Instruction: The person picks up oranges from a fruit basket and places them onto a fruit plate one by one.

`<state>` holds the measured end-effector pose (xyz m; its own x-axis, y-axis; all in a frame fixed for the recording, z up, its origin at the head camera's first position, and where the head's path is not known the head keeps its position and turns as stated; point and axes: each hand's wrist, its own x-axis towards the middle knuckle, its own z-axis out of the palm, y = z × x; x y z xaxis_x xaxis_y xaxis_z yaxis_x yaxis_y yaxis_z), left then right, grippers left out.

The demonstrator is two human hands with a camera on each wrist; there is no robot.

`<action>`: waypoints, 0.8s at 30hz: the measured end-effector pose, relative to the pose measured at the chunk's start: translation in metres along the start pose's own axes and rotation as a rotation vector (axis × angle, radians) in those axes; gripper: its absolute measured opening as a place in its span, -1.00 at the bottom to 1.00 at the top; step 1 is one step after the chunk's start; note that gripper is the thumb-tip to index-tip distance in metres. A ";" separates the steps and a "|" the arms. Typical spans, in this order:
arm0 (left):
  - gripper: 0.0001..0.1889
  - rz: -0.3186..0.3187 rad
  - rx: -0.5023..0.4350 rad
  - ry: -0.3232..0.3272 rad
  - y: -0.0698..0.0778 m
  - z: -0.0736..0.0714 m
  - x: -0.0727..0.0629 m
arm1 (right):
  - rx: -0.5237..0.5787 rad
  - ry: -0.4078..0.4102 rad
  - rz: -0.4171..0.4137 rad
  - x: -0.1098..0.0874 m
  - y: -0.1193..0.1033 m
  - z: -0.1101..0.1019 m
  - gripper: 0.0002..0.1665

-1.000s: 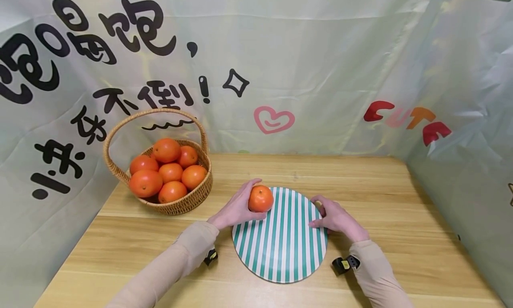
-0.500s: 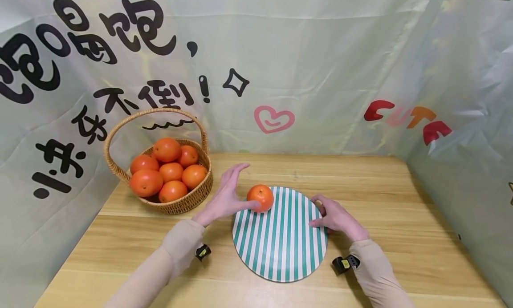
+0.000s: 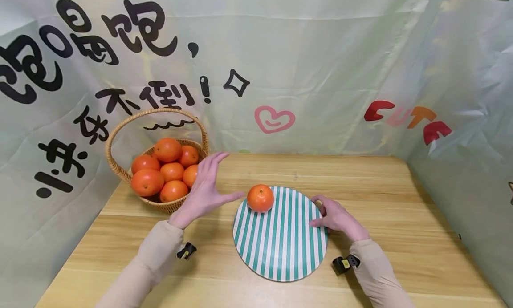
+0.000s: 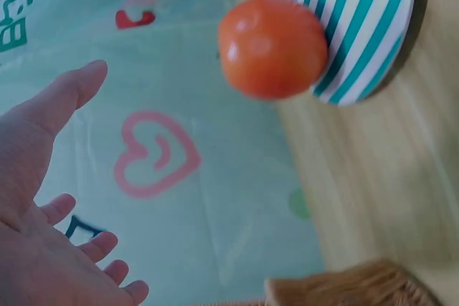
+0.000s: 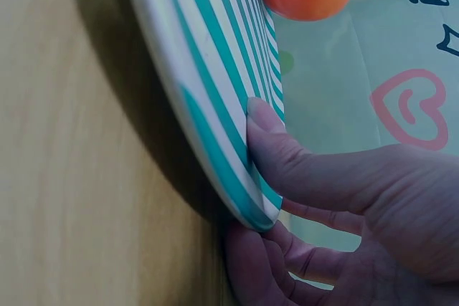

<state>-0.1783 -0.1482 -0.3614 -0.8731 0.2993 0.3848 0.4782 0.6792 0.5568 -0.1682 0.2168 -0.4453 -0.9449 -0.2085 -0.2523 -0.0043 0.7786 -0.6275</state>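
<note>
A single orange [image 3: 260, 198] sits at the upper left edge of a round plate [image 3: 280, 241] with green and white stripes. My left hand [image 3: 202, 192] is in the air left of the plate, fingers spread and holding nothing. It partly covers the right side of a wicker basket [image 3: 172, 206], which is filled with several oranges [image 3: 172, 172]. In the left wrist view, the thumb and fingers stand apart from the orange [image 4: 272, 48]. At the plate's right edge, my right hand [image 3: 334, 216] grips the rim, its thumb [image 5: 287, 155] on top and fingers underneath.
The wooden table [image 3: 384, 201] carries the plate and basket. A tall arched handle [image 3: 116, 130] rises over the basket. A printed cloth [image 3: 320, 76] with lettering and a heart hangs behind and along both sides.
My left hand has let go of the orange, leaving it on the plate, and moved left toward the basket with its fingers opened. The right hand stays at the plate's rim.
</note>
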 end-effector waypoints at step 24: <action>-0.17 -0.157 0.246 0.146 -0.036 -0.082 -0.011 | 0.002 -0.001 0.013 0.001 0.003 0.001 -0.13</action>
<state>-0.1781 -0.2310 -0.3259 -0.9031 0.0908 0.4197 0.2859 0.8565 0.4298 -0.1688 0.2183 -0.4481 -0.9445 -0.1987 -0.2615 0.0091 0.7801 -0.6255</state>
